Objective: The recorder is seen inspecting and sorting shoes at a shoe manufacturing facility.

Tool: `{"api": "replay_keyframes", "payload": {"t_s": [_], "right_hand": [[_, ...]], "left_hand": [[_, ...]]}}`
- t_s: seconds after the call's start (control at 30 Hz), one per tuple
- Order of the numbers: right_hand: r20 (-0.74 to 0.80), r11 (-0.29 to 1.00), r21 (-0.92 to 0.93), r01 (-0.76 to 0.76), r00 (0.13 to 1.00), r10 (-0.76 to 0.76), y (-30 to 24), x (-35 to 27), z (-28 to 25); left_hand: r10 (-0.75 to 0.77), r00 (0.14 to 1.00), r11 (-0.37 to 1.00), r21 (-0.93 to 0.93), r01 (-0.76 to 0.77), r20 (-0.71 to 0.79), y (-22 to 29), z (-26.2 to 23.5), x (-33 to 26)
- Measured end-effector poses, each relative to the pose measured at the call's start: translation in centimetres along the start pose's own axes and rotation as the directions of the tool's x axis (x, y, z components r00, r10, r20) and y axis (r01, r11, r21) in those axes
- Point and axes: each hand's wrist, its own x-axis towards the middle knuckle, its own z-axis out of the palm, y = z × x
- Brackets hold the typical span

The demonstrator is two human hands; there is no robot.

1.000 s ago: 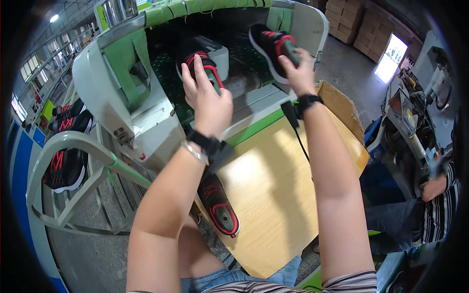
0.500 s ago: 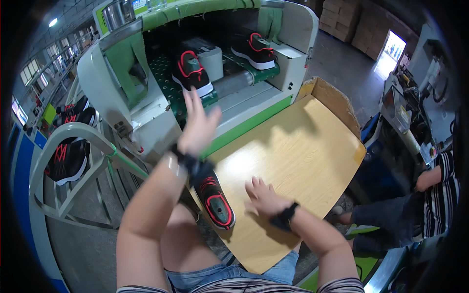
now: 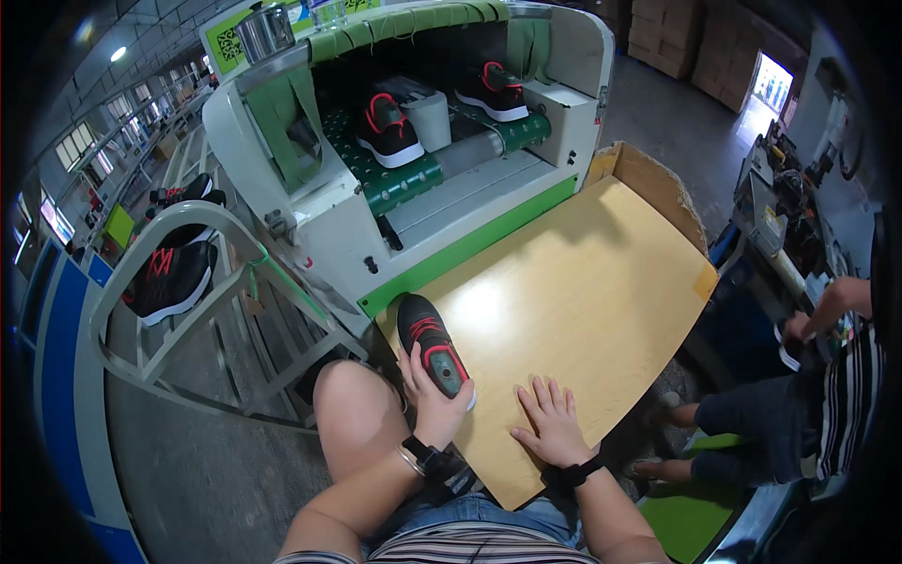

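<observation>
A black sneaker (image 3: 420, 318) with red laces, red collar trim and a white sole lies at the left edge of the wood-topped table (image 3: 573, 282), its toe pointing away from me. A dark green form with a hole fills its opening. My left hand (image 3: 434, 409) is wrapped round the heel half of this sneaker. To the right, my right hand (image 3: 556, 428) rests flat on the tabletop near its front edge, fingers spread and holding nothing.
Ahead stands a white-and-green conveyor machine (image 3: 324, 230). On its belts sit a left sneaker (image 3: 390, 132) and a right sneaker (image 3: 491, 92). A grey metal rack (image 3: 240, 221) at left carries more sneakers (image 3: 174, 277). Cardboard (image 3: 658, 183) edges the table. A co-worker (image 3: 846, 395) stands at right.
My left hand has come back from near the belt and taken hold of the sneaker on the table. My right hand remains on the tabletop. The view has shifted slightly.
</observation>
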Motion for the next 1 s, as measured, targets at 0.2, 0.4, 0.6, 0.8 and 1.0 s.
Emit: {"api": "replay_keyframes", "payload": {"t_s": [0.2,0.4,0.6,0.8,1.0], "right_hand": [[0.029,0.999,-0.046,-0.010,1.000,0.011,0.1,0.3,0.0],[0.051,0.998,-0.064,-0.013,0.999,0.016,-0.4,0.5,-0.4],[0.025,1.000,-0.019,-0.013,1.000,0.014,-1.1,1.1,-1.8],[0.084,0.971,0.208,-0.116,0.991,0.101,1.6,8.3,-6.6],[-0.142,1.000,-0.013,-0.011,0.990,0.009,8.2,18.6,-8.4]], "left_hand": [[-0.005,0.998,0.992,-0.128,-0.002,-0.057,0.7,0.7,0.2],[0.073,0.997,0.993,-0.088,-0.076,-0.033,0.5,0.2,0.2],[0.058,0.998,0.992,-0.111,-0.061,-0.026,0.5,-0.1,0.1],[0.021,1.000,0.990,-0.138,-0.024,-0.021,1.1,-0.3,0.2],[0.025,1.000,0.998,-0.061,-0.025,0.000,1.1,-0.1,0.5]]}}
